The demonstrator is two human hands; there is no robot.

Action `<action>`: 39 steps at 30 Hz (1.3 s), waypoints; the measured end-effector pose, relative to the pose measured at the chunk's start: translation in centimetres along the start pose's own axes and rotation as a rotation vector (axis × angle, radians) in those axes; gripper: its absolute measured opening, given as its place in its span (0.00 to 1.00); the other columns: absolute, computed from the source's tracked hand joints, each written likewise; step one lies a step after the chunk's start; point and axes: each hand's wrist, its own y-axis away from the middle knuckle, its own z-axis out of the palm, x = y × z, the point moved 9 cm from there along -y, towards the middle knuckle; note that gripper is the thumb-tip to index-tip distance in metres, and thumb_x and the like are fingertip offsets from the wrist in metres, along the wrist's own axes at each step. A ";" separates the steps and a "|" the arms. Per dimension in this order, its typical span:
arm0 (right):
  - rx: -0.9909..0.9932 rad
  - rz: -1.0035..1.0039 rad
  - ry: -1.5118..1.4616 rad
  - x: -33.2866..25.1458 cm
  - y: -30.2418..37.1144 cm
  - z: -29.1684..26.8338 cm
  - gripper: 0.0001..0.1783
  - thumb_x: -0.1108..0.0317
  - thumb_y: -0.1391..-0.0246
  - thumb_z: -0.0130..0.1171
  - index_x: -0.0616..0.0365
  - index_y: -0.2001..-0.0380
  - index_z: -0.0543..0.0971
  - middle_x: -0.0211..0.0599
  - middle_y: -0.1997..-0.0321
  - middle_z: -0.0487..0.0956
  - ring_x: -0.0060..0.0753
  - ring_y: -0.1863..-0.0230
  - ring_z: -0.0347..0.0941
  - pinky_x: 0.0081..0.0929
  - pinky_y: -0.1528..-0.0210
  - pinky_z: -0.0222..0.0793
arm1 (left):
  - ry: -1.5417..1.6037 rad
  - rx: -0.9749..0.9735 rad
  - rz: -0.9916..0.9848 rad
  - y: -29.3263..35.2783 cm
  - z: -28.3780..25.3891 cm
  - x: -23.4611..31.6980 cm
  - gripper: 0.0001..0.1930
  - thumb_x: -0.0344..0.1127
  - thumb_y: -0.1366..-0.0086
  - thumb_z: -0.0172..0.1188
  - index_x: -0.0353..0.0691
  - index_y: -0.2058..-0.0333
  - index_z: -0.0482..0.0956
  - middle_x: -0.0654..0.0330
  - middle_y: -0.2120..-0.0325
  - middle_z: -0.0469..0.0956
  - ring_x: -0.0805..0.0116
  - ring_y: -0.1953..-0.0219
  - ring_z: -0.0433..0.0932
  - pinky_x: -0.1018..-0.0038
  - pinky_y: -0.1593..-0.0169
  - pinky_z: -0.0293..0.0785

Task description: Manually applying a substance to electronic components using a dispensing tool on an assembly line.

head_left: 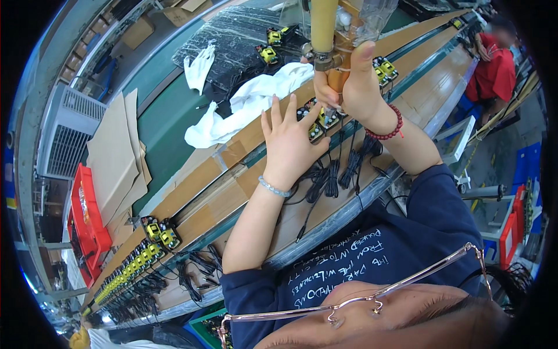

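My right hand (363, 87), with a dark red bead bracelet at its wrist, has its fingers wrapped round the lower part of a hanging yellow tube (323, 26) with a metal clamp. A clear plastic bag (372, 20) surrounds the tube's right side. Below it, several small circuit boards with yellow parts (314, 131) lie along a wooden rail, partly covered by my hands. My left hand (290, 142) is spread flat beside these boards and holds nothing. Bundled black cables (331, 180) trail from the boards toward me. The tube's lower tip is hidden by my fingers.
A long row of similar boards (131, 264) runs down the rail at left. Beyond the rail lie white cloth (256, 99), a white glove (200, 67) and cardboard sheets (119, 157). A red bin (87, 227) stands far left. Another person in red (494, 70) sits at upper right.
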 end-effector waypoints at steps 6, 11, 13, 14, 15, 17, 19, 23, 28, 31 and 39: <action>0.030 0.008 0.019 0.8 -0.4 -0.2 0.41 0.27 0.47 0.30 0.59 0.76 0.67 0.27 0.91 0.61 0.16 0.90 0.57 0.16 0.85 0.57 | 0.003 0.034 0.018 0.1 0.0 0.0 0.32 0.47 0.55 0.67 0.56 0.47 0.74 0.45 0.42 0.63 0.40 0.35 0.49 0.42 0.37 0.46; 0.004 0.014 0.042 0.8 -0.4 0.0 0.42 0.26 0.47 0.30 0.61 0.77 0.68 0.27 0.91 0.62 0.17 0.90 0.58 0.16 0.85 0.57 | 0.019 0.050 0.026 0.2 -0.1 0.1 0.32 0.47 0.55 0.67 0.56 0.47 0.74 0.45 0.43 0.64 0.40 0.35 0.50 0.42 0.38 0.47; 0.012 0.072 0.154 1.1 -0.4 -0.1 0.53 0.18 0.56 0.25 0.63 0.65 0.71 0.25 0.91 0.62 0.18 0.90 0.57 0.17 0.87 0.56 | 0.023 0.056 0.025 0.1 -0.2 0.1 0.32 0.47 0.55 0.67 0.56 0.47 0.74 0.45 0.43 0.64 0.40 0.35 0.51 0.42 0.38 0.47; 0.009 0.075 0.153 1.2 -0.3 -0.2 0.53 0.18 0.56 0.25 0.63 0.65 0.71 0.25 0.91 0.62 0.18 0.90 0.57 0.17 0.87 0.56 | 0.027 0.064 0.027 0.1 -0.3 0.1 0.32 0.47 0.55 0.67 0.56 0.47 0.74 0.45 0.43 0.64 0.40 0.36 0.51 0.42 0.38 0.47; 0.009 0.088 0.151 1.3 -0.3 -0.4 0.53 0.18 0.56 0.24 0.63 0.65 0.71 0.25 0.91 0.62 0.18 0.91 0.57 0.17 0.87 0.56 | 0.030 0.072 0.029 0.1 -0.3 0.1 0.32 0.47 0.55 0.67 0.55 0.47 0.74 0.45 0.43 0.64 0.40 0.36 0.51 0.42 0.38 0.48; 0.007 0.101 0.151 1.4 -0.4 -0.4 0.53 0.18 0.56 0.23 0.63 0.64 0.71 0.25 0.91 0.62 0.18 0.91 0.57 0.17 0.87 0.56 | 0.045 0.085 0.028 0.1 -0.5 0.1 0.31 0.47 0.55 0.68 0.53 0.49 0.75 0.46 0.43 0.65 0.40 0.36 0.53 0.43 0.38 0.48; 0.028 0.038 0.051 0.4 -0.9 -0.3 0.44 0.24 0.49 0.29 0.61 0.77 0.68 0.28 0.92 0.61 0.17 0.91 0.57 0.17 0.87 0.56 | 0.060 0.099 0.024 0.1 -0.5 0.0 0.30 0.48 0.55 0.68 0.51 0.50 0.77 0.47 0.44 0.65 0.39 0.37 0.54 0.45 0.38 0.49; -0.002 0.046 0.035 0.0 -2.7 -1.2 0.52 0.19 0.55 0.22 0.62 0.62 0.69 0.24 0.91 0.61 0.17 0.92 0.54 0.17 0.88 0.53 | 0.054 0.125 0.049 0.2 -0.7 0.1 0.32 0.48 0.55 0.68 0.53 0.48 0.75 0.46 0.45 0.66 0.40 0.38 0.56 0.46 0.38 0.50; 0.073 0.072 0.037 1.6 -4.8 -2.2 0.51 0.19 0.55 0.22 0.61 0.63 0.68 0.25 0.92 0.60 0.18 0.93 0.53 0.18 0.89 0.52 | 0.027 0.146 0.102 0.5 -0.5 0.3 0.32 0.48 0.54 0.67 0.54 0.46 0.73 0.45 0.46 0.68 0.40 0.40 0.59 0.47 0.39 0.53; 0.137 0.069 0.094 2.1 -4.9 -1.9 0.50 0.19 0.55 0.25 0.60 0.64 0.69 0.26 0.93 0.59 0.20 0.94 0.53 0.19 0.89 0.51 | 0.017 0.158 0.101 0.6 -0.6 0.4 0.32 0.49 0.53 0.67 0.55 0.46 0.73 0.43 0.47 0.69 0.40 0.41 0.60 0.47 0.40 0.54; 0.192 0.098 0.098 3.5 -4.8 -2.5 0.45 0.19 0.55 0.29 0.56 0.71 0.68 0.28 0.93 0.59 0.21 0.94 0.54 0.20 0.90 0.52 | 0.008 0.153 0.088 0.4 -0.4 0.2 0.32 0.50 0.53 0.67 0.56 0.46 0.73 0.43 0.46 0.68 0.40 0.40 0.60 0.47 0.39 0.54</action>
